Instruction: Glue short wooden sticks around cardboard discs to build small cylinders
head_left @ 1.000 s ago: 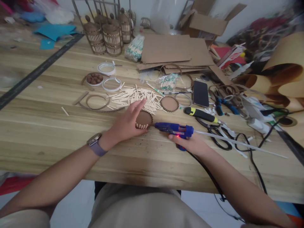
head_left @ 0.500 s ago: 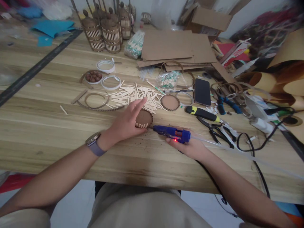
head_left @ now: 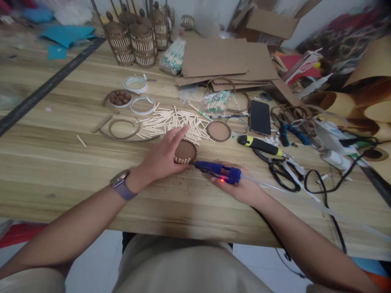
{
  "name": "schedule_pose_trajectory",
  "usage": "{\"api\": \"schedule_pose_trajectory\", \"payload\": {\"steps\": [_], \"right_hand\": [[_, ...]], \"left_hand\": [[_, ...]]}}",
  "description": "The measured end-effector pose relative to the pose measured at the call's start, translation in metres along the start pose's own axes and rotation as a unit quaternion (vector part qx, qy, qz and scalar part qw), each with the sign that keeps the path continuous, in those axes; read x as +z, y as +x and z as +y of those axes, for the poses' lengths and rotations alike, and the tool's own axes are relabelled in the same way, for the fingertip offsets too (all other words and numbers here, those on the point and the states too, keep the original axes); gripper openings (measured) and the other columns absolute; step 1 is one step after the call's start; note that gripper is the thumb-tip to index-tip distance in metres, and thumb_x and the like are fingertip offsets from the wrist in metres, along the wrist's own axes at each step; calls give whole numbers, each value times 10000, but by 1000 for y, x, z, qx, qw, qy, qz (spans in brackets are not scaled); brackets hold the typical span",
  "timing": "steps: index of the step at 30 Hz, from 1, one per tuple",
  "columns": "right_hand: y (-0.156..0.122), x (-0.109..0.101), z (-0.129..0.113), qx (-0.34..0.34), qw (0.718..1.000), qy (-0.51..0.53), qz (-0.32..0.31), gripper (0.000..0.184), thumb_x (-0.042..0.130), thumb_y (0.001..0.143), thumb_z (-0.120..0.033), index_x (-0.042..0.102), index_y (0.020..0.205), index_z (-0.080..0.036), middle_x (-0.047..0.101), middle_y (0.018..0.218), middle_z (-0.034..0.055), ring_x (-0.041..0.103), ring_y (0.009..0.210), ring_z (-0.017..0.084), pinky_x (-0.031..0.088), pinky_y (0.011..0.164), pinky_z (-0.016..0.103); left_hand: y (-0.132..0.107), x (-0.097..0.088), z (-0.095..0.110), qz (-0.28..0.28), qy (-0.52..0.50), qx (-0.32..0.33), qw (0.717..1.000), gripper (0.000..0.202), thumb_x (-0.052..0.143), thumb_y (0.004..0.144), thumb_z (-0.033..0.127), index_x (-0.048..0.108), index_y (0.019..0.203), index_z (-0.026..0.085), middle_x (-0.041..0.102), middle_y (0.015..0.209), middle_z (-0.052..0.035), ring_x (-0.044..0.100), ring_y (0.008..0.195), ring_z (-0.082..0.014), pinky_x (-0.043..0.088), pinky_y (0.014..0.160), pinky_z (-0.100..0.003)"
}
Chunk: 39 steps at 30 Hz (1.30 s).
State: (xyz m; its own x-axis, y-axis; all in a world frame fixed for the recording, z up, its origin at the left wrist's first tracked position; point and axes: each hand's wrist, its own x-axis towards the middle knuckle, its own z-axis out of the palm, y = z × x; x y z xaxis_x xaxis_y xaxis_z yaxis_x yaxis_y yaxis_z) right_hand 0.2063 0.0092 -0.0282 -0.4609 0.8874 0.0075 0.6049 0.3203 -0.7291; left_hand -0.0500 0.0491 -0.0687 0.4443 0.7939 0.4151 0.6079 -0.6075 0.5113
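Blue glue gun [head_left: 217,171] in right hand [head_left: 244,186], nozzle beside round base [head_left: 185,149] — likely gluing; left hand [head_left: 161,156], holding base, needs steadiness.

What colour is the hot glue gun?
The hot glue gun is blue, clearest in the head view.

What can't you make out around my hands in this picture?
In the head view:
Glue gun: its handle is hidden behind the right hand.
Round piece: its left side is covered by the left hand.
Nozzle tip: too small to tell whether it touches the round piece.
Glue stick: its far end is blurred near the right edge.
Watch: face too slanted to read.
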Motion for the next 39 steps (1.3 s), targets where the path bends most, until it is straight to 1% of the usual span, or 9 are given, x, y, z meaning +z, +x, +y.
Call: {"api": "schedule_pose_trajectory", "payload": {"steps": [5,11,15,21,27,30,33,36,39], "right_hand": [[0,1,-1,4,1000,-3,-1,201,607,848,-390,615,727,-230,680,737,29,658,690,201,506,639,294],[-1,2,1,1,1000,-15,4,198,608,843,-406,624,741,-237,687,753,31,649,677,200,506,643,298],[-1,3,2,4,1000,-17,5,195,609,842,-409,645,758,-236,704,789,41,655,709,209,520,671,312],[-3,4,1,13,1000,-10,8,221,604,849,-431,642,755,-235,688,760,41,655,701,209,515,636,304],[-2,3,0,7,1000,-6,-4,191,603,860,-407,670,824,-232,720,817,49,677,745,218,536,693,316],[-2,4,2,0,1000,-8,-4,188,600,859,-403,663,816,-231,723,828,56,684,764,225,540,706,324],[-2,5,4,-16,1000,-15,-3,190,591,860,-403,648,802,-232,711,815,57,676,738,221,534,683,325],[-2,5,5,-29,999,-16,-4,189,582,870,-392,636,789,-231,688,777,49,668,723,210,530,681,318],[-2,5,4,-41,999,-12,-12,174,575,883,-371,640,814,-225,691,792,50,670,749,210,528,690,318]], "left_hand": [[0,0,0,-3,3,-3,1000,1114,828,717,362,117,1571,283,377,1534,-164,404,1393,-374,380,1132,-569],[0,0,1,-1,1,-7,1000,1109,829,716,353,124,1571,283,380,1533,-163,394,1399,-375,366,1139,-577],[0,0,0,-2,-1,-8,1000,1109,827,714,366,126,1571,292,372,1538,-159,394,1398,-381,359,1141,-584],[0,0,0,-2,6,-7,1000,1131,840,694,352,128,1571,285,392,1521,-161,412,1383,-373,387,1125,-574],[0,0,1,-2,6,-11,1000,1134,848,684,346,145,1570,273,395,1513,-163,409,1383,-375,381,1133,-563],[0,1,0,-1,4,-15,1000,1112,834,700,381,148,1569,288,394,1513,-153,410,1380,-375,378,1133,-570],[0,1,-1,-2,2,-13,1000,1097,825,707,407,154,1568,291,398,1507,-154,416,1372,-379,385,1124,-575],[0,1,-1,-4,0,-11,1000,1098,824,706,401,154,1568,285,401,1500,-159,423,1365,-382,396,1114,-572],[0,0,-1,-6,1,-12,1000,1096,821,709,383,147,1569,288,395,1501,-154,416,1371,-376,388,1122,-570]]}}
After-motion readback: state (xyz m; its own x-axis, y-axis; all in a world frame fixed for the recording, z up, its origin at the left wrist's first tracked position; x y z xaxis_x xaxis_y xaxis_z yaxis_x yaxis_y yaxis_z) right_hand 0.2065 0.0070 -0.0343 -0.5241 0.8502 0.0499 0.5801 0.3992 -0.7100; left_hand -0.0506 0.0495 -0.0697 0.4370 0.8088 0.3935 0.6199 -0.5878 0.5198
